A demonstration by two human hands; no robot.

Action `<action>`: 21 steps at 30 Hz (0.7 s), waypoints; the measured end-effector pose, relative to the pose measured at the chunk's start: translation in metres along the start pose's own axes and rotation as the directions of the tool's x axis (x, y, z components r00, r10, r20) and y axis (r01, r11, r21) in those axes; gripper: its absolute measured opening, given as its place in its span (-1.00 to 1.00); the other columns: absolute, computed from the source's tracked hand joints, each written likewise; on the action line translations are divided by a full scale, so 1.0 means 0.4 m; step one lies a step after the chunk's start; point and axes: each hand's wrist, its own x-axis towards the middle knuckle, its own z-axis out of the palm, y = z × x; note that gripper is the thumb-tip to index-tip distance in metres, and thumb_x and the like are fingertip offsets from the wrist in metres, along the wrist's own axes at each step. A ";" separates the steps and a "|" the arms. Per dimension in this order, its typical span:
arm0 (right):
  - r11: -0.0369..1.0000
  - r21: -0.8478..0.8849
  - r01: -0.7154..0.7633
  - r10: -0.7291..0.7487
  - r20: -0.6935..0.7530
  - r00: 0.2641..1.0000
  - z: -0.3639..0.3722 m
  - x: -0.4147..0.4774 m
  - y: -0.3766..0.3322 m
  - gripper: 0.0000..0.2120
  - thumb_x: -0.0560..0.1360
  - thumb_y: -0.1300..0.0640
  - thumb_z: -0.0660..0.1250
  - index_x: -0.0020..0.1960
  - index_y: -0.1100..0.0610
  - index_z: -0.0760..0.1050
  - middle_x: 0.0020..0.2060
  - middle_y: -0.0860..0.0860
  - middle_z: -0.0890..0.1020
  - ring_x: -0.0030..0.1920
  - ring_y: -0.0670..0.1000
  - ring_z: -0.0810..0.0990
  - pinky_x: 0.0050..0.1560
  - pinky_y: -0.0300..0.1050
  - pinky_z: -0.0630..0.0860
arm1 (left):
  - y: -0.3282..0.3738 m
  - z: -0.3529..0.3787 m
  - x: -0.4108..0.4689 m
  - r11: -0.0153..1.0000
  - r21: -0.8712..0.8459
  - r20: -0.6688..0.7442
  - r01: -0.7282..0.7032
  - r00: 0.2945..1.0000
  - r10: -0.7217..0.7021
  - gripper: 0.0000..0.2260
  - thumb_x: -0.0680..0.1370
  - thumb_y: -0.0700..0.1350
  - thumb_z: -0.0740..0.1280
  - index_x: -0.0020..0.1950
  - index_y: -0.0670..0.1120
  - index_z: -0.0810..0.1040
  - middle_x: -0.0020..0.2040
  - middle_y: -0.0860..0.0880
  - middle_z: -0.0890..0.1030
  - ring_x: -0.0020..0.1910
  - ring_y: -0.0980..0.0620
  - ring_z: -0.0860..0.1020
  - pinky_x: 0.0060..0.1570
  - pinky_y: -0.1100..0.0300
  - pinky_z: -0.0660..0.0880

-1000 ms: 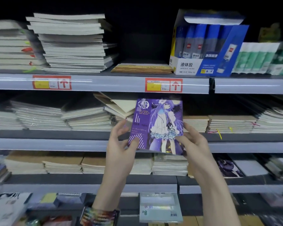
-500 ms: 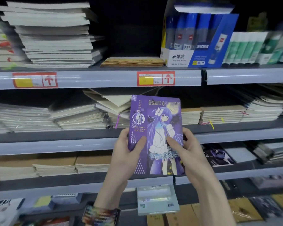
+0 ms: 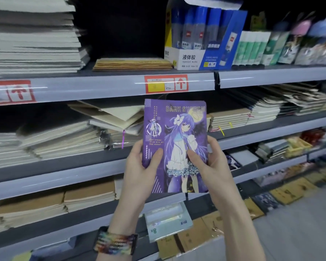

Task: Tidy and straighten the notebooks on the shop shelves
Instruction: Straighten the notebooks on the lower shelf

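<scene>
A purple notebook (image 3: 177,129) with an anime girl and the words "DARK SYSTEM" on its cover stands upright in front of the middle shelf. My left hand (image 3: 139,170) grips its lower left edge, thumb on the cover. My right hand (image 3: 211,166) holds its lower right edge, thumb across the picture. Behind it on the middle shelf (image 3: 64,162) lies a messy heap of notebooks (image 3: 109,121), some tilted and half open. Neater brown stacks (image 3: 231,117) sit to the right.
The top shelf carries tall white notebook stacks (image 3: 32,38), a thin brown pile (image 3: 132,64) and a blue box of liquid glue (image 3: 201,38). Brown notebook stacks (image 3: 88,194) fill the lower shelf. A price tag holder (image 3: 167,221) juts out below the hands.
The purple notebook has come out from the middle shelf toward me and now stands upright and closer. Both hands slid to its lower edges. The camera turned slightly left.
</scene>
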 end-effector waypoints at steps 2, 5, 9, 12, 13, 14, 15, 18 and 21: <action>1.000 -0.016 0.005 -0.005 -0.045 0.999 0.006 -0.013 0.002 -0.74 0.60 0.22 0.34 0.26 0.04 0.45 0.08 0.03 0.71 0.10 0.06 0.69 0.07 0.09 0.65 | -0.006 -0.005 -0.001 1.000 -0.014 0.026 -0.002 1.000 0.003 -0.77 0.60 -0.16 0.35 0.25 -0.03 0.50 0.07 0.08 0.70 0.06 0.09 0.67 0.12 0.01 0.60; 0.999 -0.046 0.009 -0.013 -0.107 0.994 0.018 -0.035 0.003 -0.75 0.60 0.20 0.35 0.25 0.04 0.45 0.08 0.00 0.70 0.10 0.02 0.69 0.06 0.06 0.65 | -0.016 -0.015 -0.005 1.000 -0.024 0.073 0.004 0.997 -0.003 -0.78 0.60 -0.14 0.35 0.23 -0.01 0.49 0.07 0.07 0.70 0.06 0.08 0.67 0.10 0.00 0.60; 0.992 -0.125 0.008 -0.031 -0.179 0.983 0.035 -0.068 0.008 -0.78 0.59 0.18 0.36 0.22 0.09 0.45 0.05 -0.02 0.70 0.06 -0.02 0.70 0.08 0.09 0.65 | -0.038 -0.028 -0.014 1.000 -0.006 0.113 -0.006 0.994 0.006 -0.82 0.59 -0.10 0.36 0.18 0.03 0.51 0.05 0.09 0.69 0.04 0.10 0.67 0.05 0.03 0.60; 0.984 -0.180 -0.007 -0.033 -0.215 0.976 0.042 -0.085 0.021 -0.81 0.59 0.16 0.37 0.18 0.10 0.45 0.02 0.00 0.71 0.05 0.01 0.70 0.12 0.16 0.62 | -0.053 -0.034 -0.024 1.000 -0.001 0.124 -0.005 0.992 0.005 -0.86 0.59 -0.09 0.36 0.14 0.06 0.51 -0.01 0.15 0.69 -0.03 0.18 0.66 -0.10 0.25 0.56; 0.983 -0.185 -0.010 -0.031 -0.221 0.975 0.044 -0.090 0.025 -0.81 0.59 0.15 0.37 0.18 0.09 0.45 0.03 0.01 0.70 0.06 0.03 0.70 0.13 0.19 0.61 | -0.056 -0.036 -0.025 1.000 0.004 0.125 -0.007 0.992 0.006 -0.86 0.59 -0.09 0.36 0.13 0.06 0.51 -0.03 0.16 0.69 -0.05 0.19 0.66 -0.14 0.31 0.55; 0.983 -0.185 -0.013 -0.030 -0.224 0.974 0.046 -0.094 0.028 -0.80 0.60 0.15 0.37 0.18 0.09 0.44 0.04 0.01 0.70 0.07 0.03 0.69 0.13 0.20 0.61 | -0.057 -0.037 -0.027 1.000 0.009 0.127 -0.006 0.992 0.005 -0.87 0.59 -0.09 0.36 0.12 0.06 0.52 -0.04 0.17 0.69 -0.06 0.20 0.66 -0.16 0.34 0.54; 0.983 -0.184 -0.011 -0.031 -0.226 0.974 0.047 -0.099 0.030 -0.79 0.60 0.15 0.36 0.20 0.09 0.44 0.06 0.00 0.70 0.08 0.02 0.69 0.13 0.18 0.61 | -0.059 -0.037 -0.029 1.000 0.009 0.127 -0.003 0.992 0.002 -0.87 0.59 -0.09 0.37 0.12 0.05 0.52 -0.04 0.17 0.69 -0.06 0.20 0.66 -0.18 0.35 0.55; 0.984 -0.181 -0.003 -0.041 -0.238 0.971 0.045 -0.110 0.034 -0.74 0.60 0.13 0.35 0.27 0.05 0.42 0.11 -0.02 0.68 0.11 0.00 0.68 0.13 0.16 0.62 | -0.062 -0.029 -0.035 1.000 -0.001 0.143 0.019 0.990 -0.018 -0.87 0.59 -0.07 0.36 0.12 0.06 0.51 -0.02 0.14 0.69 -0.05 0.19 0.66 -0.18 0.32 0.57; 0.983 -0.186 0.008 -0.054 -0.245 0.968 0.028 -0.117 0.038 -0.73 0.61 0.12 0.35 0.28 -0.01 0.42 0.14 -0.02 0.66 0.14 0.01 0.67 0.13 0.18 0.62 | -0.065 -0.013 -0.041 1.000 0.001 0.159 0.024 0.987 -0.023 -0.86 0.59 -0.05 0.35 0.14 0.05 0.50 0.02 0.10 0.68 -0.03 0.17 0.67 -0.15 0.24 0.60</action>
